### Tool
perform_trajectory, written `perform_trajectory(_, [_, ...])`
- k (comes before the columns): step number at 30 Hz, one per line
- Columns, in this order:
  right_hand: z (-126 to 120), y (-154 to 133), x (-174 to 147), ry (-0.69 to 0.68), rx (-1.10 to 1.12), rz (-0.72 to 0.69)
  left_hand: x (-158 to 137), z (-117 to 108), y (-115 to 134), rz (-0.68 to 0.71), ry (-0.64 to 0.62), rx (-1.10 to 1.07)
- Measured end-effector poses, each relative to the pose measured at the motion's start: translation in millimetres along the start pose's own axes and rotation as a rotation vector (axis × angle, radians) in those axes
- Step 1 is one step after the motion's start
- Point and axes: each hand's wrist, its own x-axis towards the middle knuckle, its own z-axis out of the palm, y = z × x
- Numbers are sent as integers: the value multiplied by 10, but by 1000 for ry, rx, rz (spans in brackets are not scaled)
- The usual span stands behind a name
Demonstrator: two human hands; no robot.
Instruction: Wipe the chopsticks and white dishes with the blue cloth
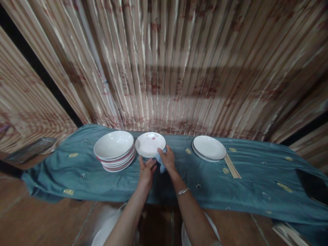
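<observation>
Near the middle of the table lies a small stack of white plates (150,145), the top one printed with a floral pattern. At its front right edge my right hand (167,159) is closed on a light blue cloth (161,163), with the fingers over the rim. My left hand (147,169) is open, fingers apart, by the front edge of the same stack; whether it touches the plates I cannot tell. Just left of these plates stands a tall stack of white bowls (115,148), some with red bands.
Farther right is another stack of white plates (209,147), with a bundle of chopsticks (232,165) beside it. A dark flat object (312,184) lies at the table's right end. The teal tablecloth (89,184) is wrinkled, and a patterned curtain (164,75) hangs behind.
</observation>
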Motion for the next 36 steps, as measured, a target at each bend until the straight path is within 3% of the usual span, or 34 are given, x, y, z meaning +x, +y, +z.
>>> perform_trajectory(6, [-31, -40, 42, -52, -70, -62, 16, 17, -29, -81, 9, -93])
perform_trajectory(16, [-142, -154, 38, 9, -65, -52, -5, 28, 1, -190, -31, -180])
perform_trajectory(23, [-340, -277, -47, -41, -372, -116, -34, 59, 56, -277, -92, -217])
perform_trajectory(27, [-397, -285, -70, -69, -448, -118, -38, 97, 77, -284, -72, -226])
perform_trajectory(36, [-349, -193, -92, -36, -389, -177, 53, 131, 31, -230, -53, -216])
